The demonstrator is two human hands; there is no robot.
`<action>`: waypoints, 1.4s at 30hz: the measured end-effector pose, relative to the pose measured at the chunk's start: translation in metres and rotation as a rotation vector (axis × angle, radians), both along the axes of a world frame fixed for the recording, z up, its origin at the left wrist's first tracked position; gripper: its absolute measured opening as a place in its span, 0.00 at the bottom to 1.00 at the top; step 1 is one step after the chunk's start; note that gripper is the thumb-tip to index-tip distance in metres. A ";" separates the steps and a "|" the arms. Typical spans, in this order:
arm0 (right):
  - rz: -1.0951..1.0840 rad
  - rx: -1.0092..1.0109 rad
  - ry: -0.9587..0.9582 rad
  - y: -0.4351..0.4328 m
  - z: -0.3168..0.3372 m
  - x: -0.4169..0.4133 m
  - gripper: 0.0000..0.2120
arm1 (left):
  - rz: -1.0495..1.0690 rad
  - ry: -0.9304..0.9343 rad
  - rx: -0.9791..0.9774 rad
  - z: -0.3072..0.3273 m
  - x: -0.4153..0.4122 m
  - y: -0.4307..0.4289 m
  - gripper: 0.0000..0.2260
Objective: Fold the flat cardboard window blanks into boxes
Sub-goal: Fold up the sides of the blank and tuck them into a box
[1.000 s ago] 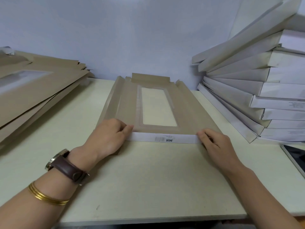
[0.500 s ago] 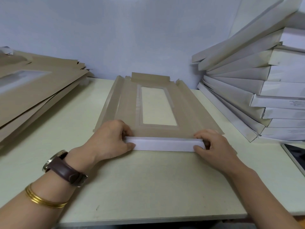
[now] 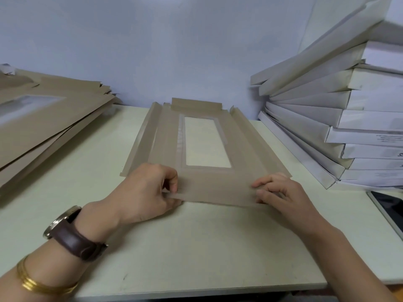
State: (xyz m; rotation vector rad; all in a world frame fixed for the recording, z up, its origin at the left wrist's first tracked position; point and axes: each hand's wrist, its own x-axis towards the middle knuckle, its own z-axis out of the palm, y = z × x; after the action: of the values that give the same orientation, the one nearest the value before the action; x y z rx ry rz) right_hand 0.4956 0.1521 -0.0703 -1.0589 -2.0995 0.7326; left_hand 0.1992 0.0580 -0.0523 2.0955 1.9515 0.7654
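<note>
A brown cardboard window blank lies flat in the middle of the table, brown side up, with a clear rectangular window in its centre. Its long side flaps stand slightly raised, and a short flap rises at the far end. The near end flap lies brown side up, stretched toward me. My left hand pinches that flap's left corner between thumb and curled fingers. My right hand holds the flap's right corner with bent fingers.
A pile of flat brown blanks slopes along the left side of the pale table. Folded white boxes are stacked high at the right. A dark tablet lies at the right edge.
The near end flap, folded up and back with its white side showing, has been turned down flat so its brown side faces up. Both hands stayed at its corners.
</note>
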 end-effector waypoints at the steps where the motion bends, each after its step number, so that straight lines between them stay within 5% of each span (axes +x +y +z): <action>1: 0.001 0.002 -0.002 0.000 -0.001 0.001 0.14 | -0.008 0.020 -0.004 0.000 0.000 -0.003 0.09; 9: -0.086 0.187 -0.154 -0.007 -0.003 -0.002 0.14 | -0.075 0.062 -0.035 -0.002 -0.002 -0.020 0.17; 15: -0.198 0.198 -0.244 -0.012 -0.005 0.001 0.13 | -0.051 0.057 -0.013 -0.011 -0.006 -0.020 0.06; 22: -0.282 0.284 -0.406 -0.013 -0.001 0.003 0.12 | 0.135 0.076 0.040 -0.014 -0.010 -0.019 0.08; 24: -0.368 0.367 -0.475 -0.012 0.003 0.003 0.20 | 0.208 0.076 0.080 -0.015 -0.013 -0.019 0.14; 27: -0.550 0.389 -0.647 -0.008 0.011 0.006 0.51 | 0.378 0.105 0.108 -0.016 -0.017 -0.019 0.34; 30: -0.640 0.232 -0.818 -0.003 0.018 0.008 0.66 | 0.509 0.147 -0.114 -0.016 -0.024 -0.016 0.54; 35: -0.615 0.042 -0.845 0.007 0.019 0.015 0.49 | 0.541 0.079 -0.264 -0.012 -0.030 -0.011 0.46; 42: -0.464 0.008 -0.581 0.019 0.011 0.019 0.48 | 0.447 -0.094 -0.154 -0.017 -0.033 -0.007 0.51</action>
State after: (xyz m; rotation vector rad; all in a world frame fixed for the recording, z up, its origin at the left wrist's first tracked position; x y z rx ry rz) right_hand 0.5143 0.1708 -0.0590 -1.8364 -2.1660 0.1946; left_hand 0.1658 0.0514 -0.0693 1.5250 2.3702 0.7395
